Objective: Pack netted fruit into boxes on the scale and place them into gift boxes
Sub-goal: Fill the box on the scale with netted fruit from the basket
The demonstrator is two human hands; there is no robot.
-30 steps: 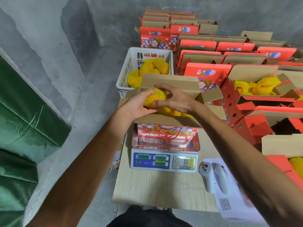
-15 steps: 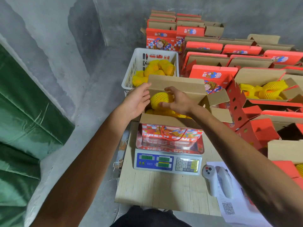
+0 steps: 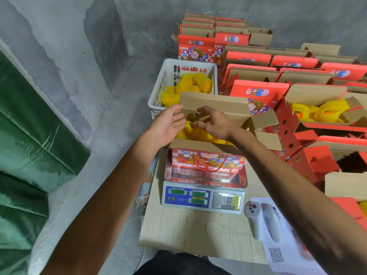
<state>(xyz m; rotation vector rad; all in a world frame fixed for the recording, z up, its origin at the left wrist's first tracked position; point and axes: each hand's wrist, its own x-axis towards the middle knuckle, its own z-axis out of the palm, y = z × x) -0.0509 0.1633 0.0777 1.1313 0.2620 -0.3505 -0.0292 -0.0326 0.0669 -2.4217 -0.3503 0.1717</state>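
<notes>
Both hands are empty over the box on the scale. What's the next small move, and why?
Probably reach the left hand forward to the white basket for another netted fruit. Both it and the right hand are open above the box, whose flaps stand open, and fruit remains in the basket just behind it. The scale reading is too blurred to confirm.

scale readout (image 3: 177, 192) illegible, fruit (image 3: 193, 133) half-hidden

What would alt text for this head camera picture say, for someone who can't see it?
Two bare hands, left hand and right hand, hover open over an open gift box of yellow netted fruit on a scale. A white basket of fruit stands behind; red boxes fill the right.
</notes>
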